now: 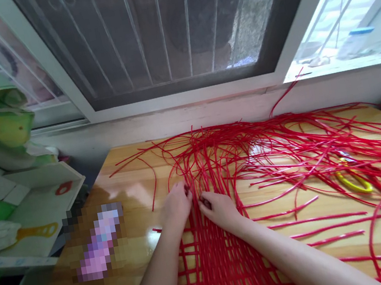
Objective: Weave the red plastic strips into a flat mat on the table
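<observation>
A flat lattice of woven red plastic strips (220, 270) lies on the wooden table (125, 193) under my forearms. Long loose red strips (287, 150) fan away from its far edge toward the window. My left hand (176, 206) rests at that far edge with its fingers curled and pinched on a red strip. My right hand (219, 210) sits right beside it, fingertips also pinched on a strip. The two hands nearly touch.
Yellow-handled scissors (354, 181) lie among the loose strips at the right. A blurred pinkish object (100, 244) lies on the table at the left. A white and green shelf unit (20, 202) stands off the left edge. A window frame (182, 95) runs behind the table.
</observation>
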### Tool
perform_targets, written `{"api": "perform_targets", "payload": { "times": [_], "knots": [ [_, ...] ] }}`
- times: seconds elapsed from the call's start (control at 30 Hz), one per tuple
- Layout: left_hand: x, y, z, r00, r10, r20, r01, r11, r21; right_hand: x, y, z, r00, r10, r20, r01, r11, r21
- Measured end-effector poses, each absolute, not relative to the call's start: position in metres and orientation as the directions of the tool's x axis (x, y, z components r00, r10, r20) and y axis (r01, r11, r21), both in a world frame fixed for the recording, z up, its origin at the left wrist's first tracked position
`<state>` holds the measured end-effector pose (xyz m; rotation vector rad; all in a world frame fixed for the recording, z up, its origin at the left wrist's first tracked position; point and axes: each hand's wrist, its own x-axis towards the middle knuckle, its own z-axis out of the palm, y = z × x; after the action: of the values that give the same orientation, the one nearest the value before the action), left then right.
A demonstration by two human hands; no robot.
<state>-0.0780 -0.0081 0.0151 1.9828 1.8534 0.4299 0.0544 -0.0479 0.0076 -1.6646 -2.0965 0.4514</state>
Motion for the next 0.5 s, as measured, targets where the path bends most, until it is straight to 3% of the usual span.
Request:
{"api": "perform_targets", "payload": {
  "times": [0.13,0.27,0.4,0.5],
  "knots": [
    [-0.081,-0.007,0.022,-0.029,0.998,-0.060,0.899,0.052,0.436,0.056,-0.047,0.006,-0.208,0.969,0.137,0.803,0.249,-0.542],
    [-0.091,-0.002,0.023,-0.097,0.995,0.019,0.882,0.077,0.465,0.057,-0.048,0.005,-0.213,0.969,0.127,0.749,0.245,-0.616],
    [-0.102,0.004,0.019,-0.143,0.988,-0.062,0.648,0.141,0.749,0.056,-0.048,0.006,-0.268,0.956,0.120,0.758,0.286,-0.587],
    [-0.105,0.006,0.023,-0.045,0.986,-0.162,0.413,0.166,0.896,0.055,-0.048,0.007,-0.297,0.950,0.101,0.782,0.303,-0.544]
  ]
}}
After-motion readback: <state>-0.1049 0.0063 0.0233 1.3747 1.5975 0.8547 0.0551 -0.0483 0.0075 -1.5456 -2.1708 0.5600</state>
